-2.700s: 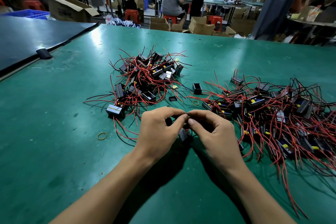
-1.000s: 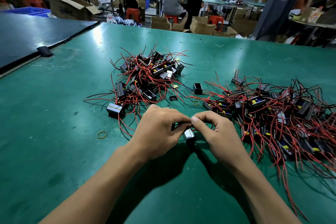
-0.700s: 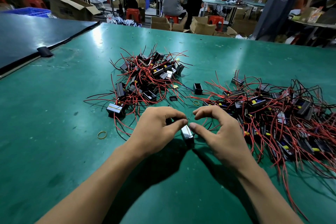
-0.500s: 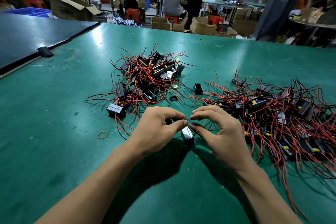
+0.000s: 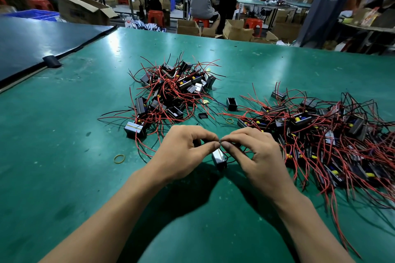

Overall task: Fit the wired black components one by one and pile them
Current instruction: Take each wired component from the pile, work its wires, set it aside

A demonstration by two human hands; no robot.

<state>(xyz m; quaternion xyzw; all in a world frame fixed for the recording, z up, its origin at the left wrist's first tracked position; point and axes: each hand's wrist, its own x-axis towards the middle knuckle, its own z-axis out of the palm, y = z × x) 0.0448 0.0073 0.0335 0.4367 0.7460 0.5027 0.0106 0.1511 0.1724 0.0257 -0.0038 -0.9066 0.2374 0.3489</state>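
Now | black component (image 5: 218, 159) between left hand (image 5: 183, 153), right hand (image 5: 254, 156) (both pinching it)

I can read no text anywhere; the dark print on the cardboard box (image 5: 81, 14) is too blurred.

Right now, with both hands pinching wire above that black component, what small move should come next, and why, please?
Probably finish the wire ends first: left hand and right hand both pinch wire just above the black component, which is not yet piled.
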